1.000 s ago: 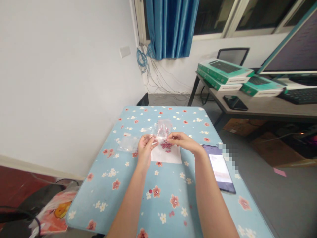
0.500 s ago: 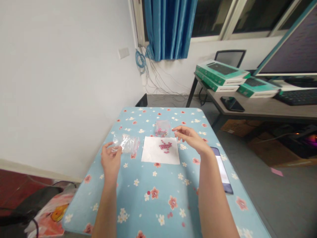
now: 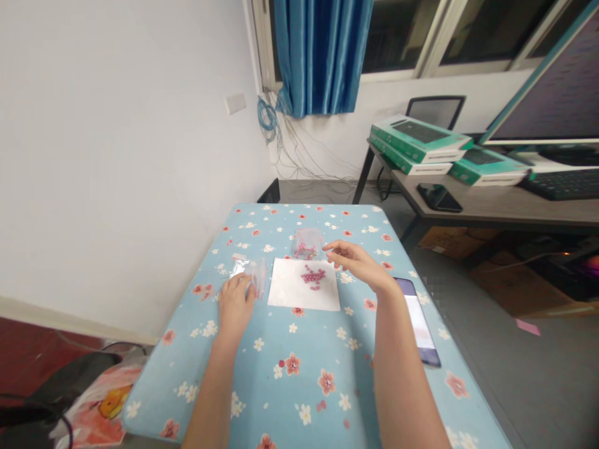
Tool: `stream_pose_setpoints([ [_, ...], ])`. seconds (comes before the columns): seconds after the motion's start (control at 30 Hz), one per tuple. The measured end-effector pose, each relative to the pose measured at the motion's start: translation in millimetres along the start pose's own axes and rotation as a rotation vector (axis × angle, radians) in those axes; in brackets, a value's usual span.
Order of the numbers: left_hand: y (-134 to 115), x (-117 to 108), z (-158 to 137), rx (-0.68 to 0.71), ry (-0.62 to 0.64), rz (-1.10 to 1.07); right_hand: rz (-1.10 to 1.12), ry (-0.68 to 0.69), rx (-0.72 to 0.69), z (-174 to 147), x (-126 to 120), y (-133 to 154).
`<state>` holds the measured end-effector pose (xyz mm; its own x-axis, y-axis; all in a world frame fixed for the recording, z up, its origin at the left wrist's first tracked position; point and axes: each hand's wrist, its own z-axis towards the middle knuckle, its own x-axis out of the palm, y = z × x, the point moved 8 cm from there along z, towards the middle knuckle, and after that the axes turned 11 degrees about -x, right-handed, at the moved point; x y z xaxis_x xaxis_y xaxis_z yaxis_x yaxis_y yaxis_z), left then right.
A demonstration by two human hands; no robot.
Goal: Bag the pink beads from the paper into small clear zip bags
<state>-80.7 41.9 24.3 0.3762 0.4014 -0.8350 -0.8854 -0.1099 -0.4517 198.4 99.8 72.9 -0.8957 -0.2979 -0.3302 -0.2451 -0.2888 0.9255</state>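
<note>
My left hand (image 3: 236, 307) rests on a clear zip bag (image 3: 258, 269) lying on the table, its curled fingers covering the bag's near part. The bag looks flat, and I see no grip on its edge. Right of it lies a white sheet of paper (image 3: 286, 288) with a cluster of small pink-red beads (image 3: 313, 275). Behind the paper sits another clear zip bag (image 3: 307, 237) with similar pink beads at its near end. My right hand (image 3: 354, 264) hovers near the paper's right edge, fingers bent and apart, holding nothing I can see.
The flowered blue tablecloth (image 3: 290, 333) covers the table. A phone (image 3: 418, 321) with a lit screen lies beside my right forearm. Loose pink beads (image 3: 321, 406) lie near the front. To the right stands a desk with green keyboard boxes (image 3: 421, 140) and a dark phone (image 3: 438, 196).
My left hand has moved right and now rests over the clear bag, which has shifted slightly right and been let go at its left edge. My right hand has barely moved.
</note>
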Motion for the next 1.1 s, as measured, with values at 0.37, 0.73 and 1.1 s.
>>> stream_pose_setpoints([
  [0.37,-14.8,-42.3,9.0,-0.029,-0.221,-0.006,0.021,-0.017,-0.014,-0.5,-3.0,-1.5],
  [0.73,-114.4,26.1,46.5,0.383,0.158,-0.158,-0.028,-0.09,-0.063,-7.9,-22.0,11.5],
  [1.1,-131.0,66.1,62.6,0.441,0.203,0.195,-0.026,-0.098,-0.06,-9.2,-24.2,9.2],
])
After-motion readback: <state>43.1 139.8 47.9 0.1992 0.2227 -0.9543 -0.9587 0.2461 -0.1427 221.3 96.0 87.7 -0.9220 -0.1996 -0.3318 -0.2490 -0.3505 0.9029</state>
